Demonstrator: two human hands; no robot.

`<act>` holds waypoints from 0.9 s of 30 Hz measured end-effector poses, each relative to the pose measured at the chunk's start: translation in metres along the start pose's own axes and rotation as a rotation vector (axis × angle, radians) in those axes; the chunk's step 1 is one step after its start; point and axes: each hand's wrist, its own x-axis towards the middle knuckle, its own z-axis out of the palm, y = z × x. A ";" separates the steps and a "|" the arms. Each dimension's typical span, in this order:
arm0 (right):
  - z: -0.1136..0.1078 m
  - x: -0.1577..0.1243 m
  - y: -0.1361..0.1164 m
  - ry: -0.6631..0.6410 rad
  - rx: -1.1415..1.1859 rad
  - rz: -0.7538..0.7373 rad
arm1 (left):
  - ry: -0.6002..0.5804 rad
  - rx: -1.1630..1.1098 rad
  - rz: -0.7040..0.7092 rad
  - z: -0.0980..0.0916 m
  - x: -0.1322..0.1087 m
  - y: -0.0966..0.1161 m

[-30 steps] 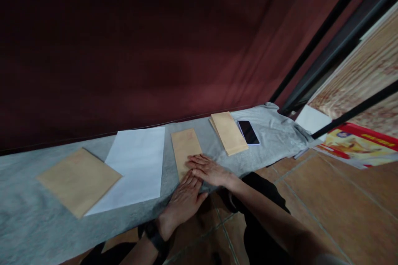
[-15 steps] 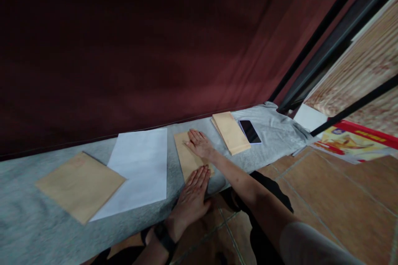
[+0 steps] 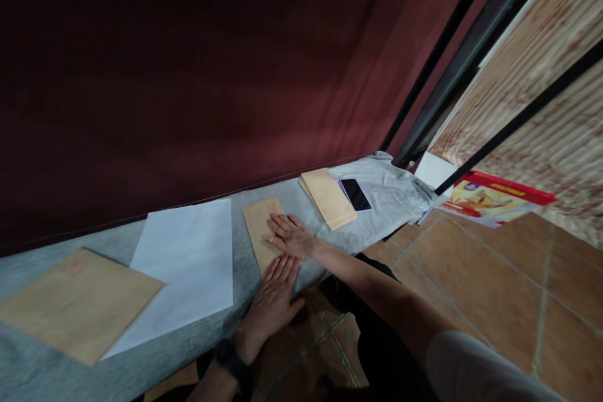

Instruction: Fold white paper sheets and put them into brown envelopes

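A brown paper envelope (image 3: 257, 221) lies on the grey cloth surface (image 3: 188, 352) under both hands. My right hand (image 3: 293, 235) rests flat on its middle, fingers spread toward the left. Below it, my left hand (image 3: 277, 298), with a dark watch on the wrist, presses its fingers flat on the near end, fingertips close to my right hand. Between and under the hands part of the envelope is hidden. To the left, a white paper sheet (image 3: 193, 264) lies partly beneath a larger brown envelope (image 3: 85, 301).
Right of my hands lie a small stack of brown envelopes (image 3: 328, 198) and a dark-screened phone (image 3: 356, 195). A dark red curtain (image 3: 188, 107) rises behind. Black metal bars (image 3: 433, 56) and a red and yellow box (image 3: 499, 196) stand on the right, above the tiled floor (image 3: 475, 270).
My right hand has slid down the envelope toward my left hand, which stays at the near end. The whole view has shifted, so things appear further left.
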 end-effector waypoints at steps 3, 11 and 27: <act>-0.008 -0.016 0.000 -0.117 0.043 -0.061 | -0.001 0.002 -0.007 -0.001 0.000 0.000; -0.021 -0.014 0.004 -0.317 0.193 -0.184 | 0.000 0.022 -0.010 -0.003 0.000 0.002; 0.004 0.069 0.013 -0.148 0.024 -0.123 | -0.041 -0.067 -0.027 -0.008 -0.004 0.008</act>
